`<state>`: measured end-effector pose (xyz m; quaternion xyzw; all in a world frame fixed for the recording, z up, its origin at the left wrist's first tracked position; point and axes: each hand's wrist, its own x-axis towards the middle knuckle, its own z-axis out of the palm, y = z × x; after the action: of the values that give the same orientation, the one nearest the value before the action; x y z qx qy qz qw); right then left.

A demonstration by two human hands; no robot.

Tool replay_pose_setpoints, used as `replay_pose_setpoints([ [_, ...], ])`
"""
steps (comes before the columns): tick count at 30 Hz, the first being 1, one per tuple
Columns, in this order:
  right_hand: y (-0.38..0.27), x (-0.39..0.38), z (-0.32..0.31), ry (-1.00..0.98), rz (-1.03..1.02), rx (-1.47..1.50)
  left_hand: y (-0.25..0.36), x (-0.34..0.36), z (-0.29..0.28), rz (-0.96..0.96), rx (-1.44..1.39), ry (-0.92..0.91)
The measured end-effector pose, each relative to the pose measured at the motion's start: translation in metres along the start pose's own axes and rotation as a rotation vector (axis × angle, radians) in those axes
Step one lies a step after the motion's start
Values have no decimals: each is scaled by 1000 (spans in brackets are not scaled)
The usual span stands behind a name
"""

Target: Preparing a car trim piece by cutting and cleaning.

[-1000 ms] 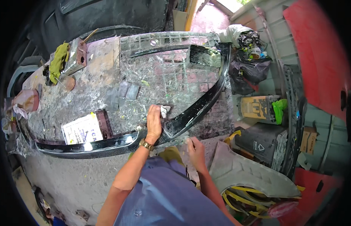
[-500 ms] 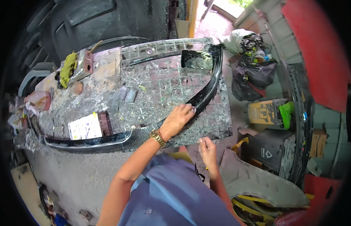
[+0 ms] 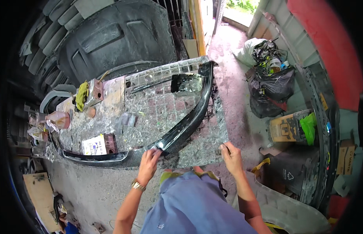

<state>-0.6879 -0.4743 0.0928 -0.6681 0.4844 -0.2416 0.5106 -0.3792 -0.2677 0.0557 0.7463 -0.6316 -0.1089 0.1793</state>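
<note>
A long, curved bumper lip [image 3: 183,127] with a glossy black carbon-weave surface lies along the near and right edges of a stained worktable [image 3: 150,132]. My left hand [image 3: 149,163], with a gold watch on its wrist, is at the lip's near bend. Its fingers are pressed together at the surface, and whatever they pinch is too small to make out. Apart from the lip, my right hand [image 3: 232,157] is closed in a pinch beyond the table's right corner. A small dark bit shows at its fingertips, its kind unclear.
On the table stand a white-labelled box [image 3: 94,146], a black-smeared tray [image 3: 186,83], a yellow-green cloth [image 3: 82,96] and a pinkish container [image 3: 58,119]. Black rubbish bags [image 3: 271,91], a cardboard box [image 3: 283,128] and a grey panel [image 3: 283,195] are to the right.
My left hand has drawn back left and nearer along the lip. My right hand has moved right, away from the table's near edge. The view has shifted too.
</note>
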Motion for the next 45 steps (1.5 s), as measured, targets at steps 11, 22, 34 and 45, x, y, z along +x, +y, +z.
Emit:
replay_pose_setpoints([
  [11, 29, -16, -60, 88, 7, -40, 60, 82, 21, 88, -129, 237],
  [22, 30, -2, -78, 214, 54, 126, 191, 304, 72, 379, -646, 157],
  [34, 55, 11, -104, 201, 152, 130, 51, 96, 39, 231, -557, -572],
  [45, 14, 138, 17, -90, -64, -271, -23, 142, 55, -318, -246, 201],
])
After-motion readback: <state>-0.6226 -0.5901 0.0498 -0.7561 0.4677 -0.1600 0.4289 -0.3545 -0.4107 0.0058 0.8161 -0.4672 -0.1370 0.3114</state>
